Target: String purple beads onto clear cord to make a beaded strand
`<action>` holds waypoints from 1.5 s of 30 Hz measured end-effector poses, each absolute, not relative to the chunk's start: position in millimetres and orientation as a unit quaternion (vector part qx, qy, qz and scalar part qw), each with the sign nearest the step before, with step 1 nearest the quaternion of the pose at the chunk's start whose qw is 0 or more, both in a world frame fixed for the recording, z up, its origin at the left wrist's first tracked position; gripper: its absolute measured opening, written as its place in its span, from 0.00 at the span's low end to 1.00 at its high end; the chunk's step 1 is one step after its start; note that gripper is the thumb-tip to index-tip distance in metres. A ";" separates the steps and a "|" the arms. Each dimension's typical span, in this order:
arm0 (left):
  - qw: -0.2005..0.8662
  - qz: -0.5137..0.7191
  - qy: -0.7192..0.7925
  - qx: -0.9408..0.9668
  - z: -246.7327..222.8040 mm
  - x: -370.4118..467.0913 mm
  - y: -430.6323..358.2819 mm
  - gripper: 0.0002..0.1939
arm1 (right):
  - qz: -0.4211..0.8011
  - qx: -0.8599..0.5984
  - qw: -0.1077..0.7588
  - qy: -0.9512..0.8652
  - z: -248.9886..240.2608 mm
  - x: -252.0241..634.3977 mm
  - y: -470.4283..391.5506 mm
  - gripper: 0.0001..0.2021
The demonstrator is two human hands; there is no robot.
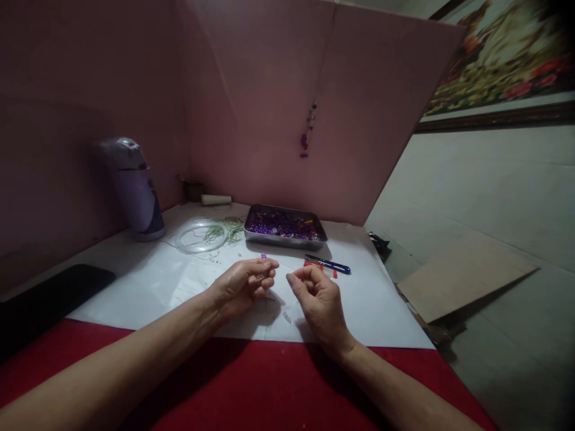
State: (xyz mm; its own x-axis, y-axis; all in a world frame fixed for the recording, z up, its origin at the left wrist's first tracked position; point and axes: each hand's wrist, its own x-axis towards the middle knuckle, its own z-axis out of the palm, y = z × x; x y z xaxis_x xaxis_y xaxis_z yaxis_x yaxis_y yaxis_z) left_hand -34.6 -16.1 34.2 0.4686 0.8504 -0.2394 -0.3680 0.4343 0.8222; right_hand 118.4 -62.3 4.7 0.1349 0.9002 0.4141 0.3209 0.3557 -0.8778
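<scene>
Above the white sheet [372, 311], my left hand [245, 284] is closed, its thumb and fingers pinched round small clear beads [260, 277]. Just to its right, my right hand [320, 302] has thumb and forefinger pressed together; anything between them is too small to make out. The fingertips of both hands are close but apart. Beyond them stands a metal tray [287, 242] of purple beads. A blue thread snipper [335, 265] lies behind my right hand, beside red pieces [313, 264]. A few clear beads [287, 317] rest on the sheet between my wrists.
Behind my left hand are a clear plastic ring [179, 242] and tangled green thread [231, 230]. A purple bottle [139, 203] stands at the left, near a black object [58, 299]. A bead string [304, 140] hangs before the pink panel [251, 120]. Red cloth [251, 389] covers the front.
</scene>
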 end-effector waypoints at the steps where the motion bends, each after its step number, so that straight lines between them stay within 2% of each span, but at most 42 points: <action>1: 0.778 0.391 0.335 0.359 34.0 -34.5 -16.1 0.05 | 0.257 -0.506 0.555 -0.608 4.8 118.1 -62.5 0.10; 4: 0.787 0.384 0.325 0.358 32.6 -33.9 -15.6 0.06 | 0.255 -0.504 0.548 -0.617 5.2 117.6 -62.8 0.10; 11: 0.823 0.346 0.265 0.365 29.4 -33.5 -15.4 0.02 | 0.252 -0.497 0.553 -0.619 3.2 118.1 -62.3 0.09; 32: 0.801 0.362 0.268 0.394 29.6 -32.5 -17.8 0.06 | 0.240 -0.498 0.554 -0.622 3.9 118.3 -63.4 0.10; 45: 0.791 0.363 0.260 0.418 30.2 -32.9 -20.1 0.03 | 0.233 -0.495 0.553 -0.629 6.3 117.5 -64.1 0.09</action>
